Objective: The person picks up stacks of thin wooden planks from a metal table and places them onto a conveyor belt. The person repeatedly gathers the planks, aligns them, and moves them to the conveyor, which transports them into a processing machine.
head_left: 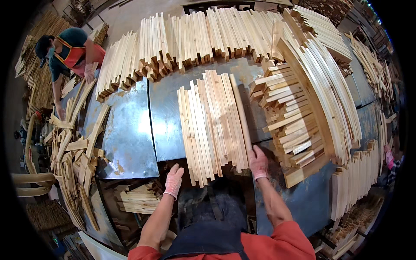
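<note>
Cropped and covered
The lower edge crops the red sleeves [288,243]; middle slats [212,125] hide the counter [169,106] beneath.

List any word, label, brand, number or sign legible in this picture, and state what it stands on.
None: no text can be read anywhere in this view.
Loose batch of wooden strips between the two hands: no legible marking.
Pale patch in the pile of short pieces at right: too small and blurred to tell whether it is a label.
Metal tabletop: stains and glare, no readable sign.
Far background: too small and dim to read.
</note>
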`<action>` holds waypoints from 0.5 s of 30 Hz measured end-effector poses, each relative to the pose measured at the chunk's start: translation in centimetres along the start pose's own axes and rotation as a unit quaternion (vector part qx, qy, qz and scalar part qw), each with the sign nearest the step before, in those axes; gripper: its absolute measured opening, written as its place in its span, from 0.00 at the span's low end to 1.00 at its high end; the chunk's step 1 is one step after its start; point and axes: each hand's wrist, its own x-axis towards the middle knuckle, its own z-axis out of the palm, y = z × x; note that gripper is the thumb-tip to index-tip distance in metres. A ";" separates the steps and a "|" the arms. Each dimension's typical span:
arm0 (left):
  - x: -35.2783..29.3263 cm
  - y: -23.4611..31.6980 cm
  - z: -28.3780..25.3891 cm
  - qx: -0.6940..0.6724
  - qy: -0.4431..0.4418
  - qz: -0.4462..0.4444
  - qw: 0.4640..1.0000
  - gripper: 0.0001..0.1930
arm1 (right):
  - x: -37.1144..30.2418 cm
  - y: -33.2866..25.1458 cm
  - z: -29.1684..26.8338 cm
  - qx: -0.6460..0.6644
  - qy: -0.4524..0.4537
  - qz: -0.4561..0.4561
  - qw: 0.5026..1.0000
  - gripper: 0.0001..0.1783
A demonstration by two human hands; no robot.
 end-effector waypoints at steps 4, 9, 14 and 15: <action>6.0 0.1 0.2 0.253 0.027 0.086 0.963 0.42 | 2.4 -4.3 0.1 -0.044 -0.039 0.049 0.997 0.33; 14.9 -1.0 0.5 0.433 -0.010 0.168 0.886 0.45 | 12.3 -6.8 5.6 -0.036 -0.024 0.046 0.998 0.37; 19.3 2.8 3.4 0.407 0.012 0.160 0.899 0.47 | 17.9 -11.8 8.9 -0.228 -0.105 0.092 0.964 0.45; 18.8 5.0 5.0 0.374 0.007 0.147 0.916 0.49 | 18.0 -11.8 8.9 -0.233 -0.098 0.084 0.964 0.47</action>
